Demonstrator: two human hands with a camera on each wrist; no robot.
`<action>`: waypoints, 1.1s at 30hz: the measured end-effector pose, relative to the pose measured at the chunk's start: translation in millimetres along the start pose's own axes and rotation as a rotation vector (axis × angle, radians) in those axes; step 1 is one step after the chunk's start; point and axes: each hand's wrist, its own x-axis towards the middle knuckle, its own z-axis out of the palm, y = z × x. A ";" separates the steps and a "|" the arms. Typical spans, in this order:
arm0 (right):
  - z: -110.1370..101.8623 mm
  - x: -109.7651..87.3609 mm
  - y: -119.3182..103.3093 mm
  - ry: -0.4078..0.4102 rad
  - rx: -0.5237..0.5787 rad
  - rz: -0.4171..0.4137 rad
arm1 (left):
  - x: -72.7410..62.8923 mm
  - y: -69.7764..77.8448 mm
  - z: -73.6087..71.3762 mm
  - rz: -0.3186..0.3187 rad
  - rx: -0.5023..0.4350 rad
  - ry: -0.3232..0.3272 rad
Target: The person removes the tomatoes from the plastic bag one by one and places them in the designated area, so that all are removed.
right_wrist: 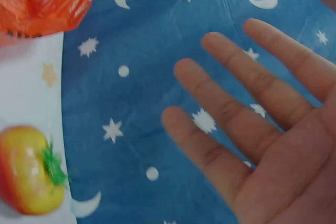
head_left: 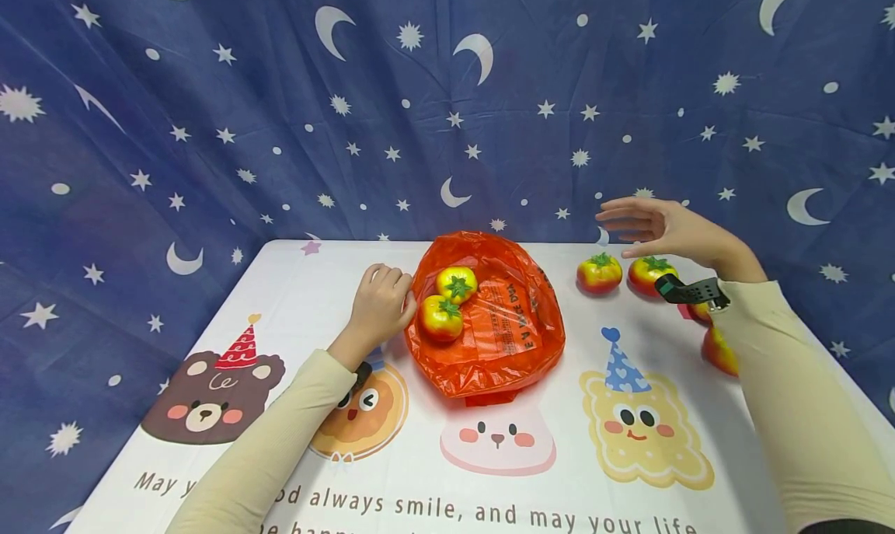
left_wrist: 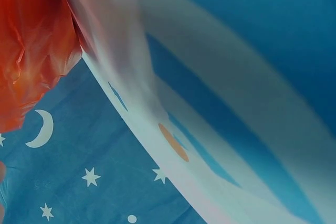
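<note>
A red plastic bag (head_left: 489, 347) lies with its mouth spread wide, printed with dark lettering. Inside it, on the left, rest two yellow-and-red tomatoes (head_left: 442, 319) with green leafy tops. My left hand (head_left: 381, 305) grips the bag's left rim with curled fingers; in the left wrist view the bag (left_wrist: 31, 45) fills the upper left corner. Off to the right, my right hand (head_left: 660, 227) is raised with nothing in it, fingers spread in the right wrist view. Below it on the table are a tomato (head_left: 599, 273) and a second tomato (head_left: 649, 276), the latter nearer the wrist.
Further tomatoes (head_left: 720, 351) sit at the right, partly hidden behind my right forearm. The white tablecloth (head_left: 517, 441) carries cartoon prints and lettering. A blue curtain (head_left: 391, 114) with moons and stars hangs right behind the table's far edge.
</note>
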 end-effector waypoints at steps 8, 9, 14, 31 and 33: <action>17.4 24.8 -0.5 0.001 0.095 -0.081 | -0.8 0.2 -1.2 0.002 -0.007 0.008; 19.6 27.7 -0.9 -0.005 0.104 -0.090 | -0.9 0.2 -1.1 0.003 -0.006 0.009; 30.8 42.3 -5.1 -0.029 0.141 -0.136 | -1.1 0.4 -1.2 0.000 -0.006 0.001; 75.6 89.6 -17.1 -0.064 0.203 -0.154 | 0.2 0.7 -1.6 0.006 -0.006 0.001; 81.2 94.5 -16.8 -0.076 0.224 -0.165 | 0.3 0.8 -1.5 0.004 -0.003 -0.003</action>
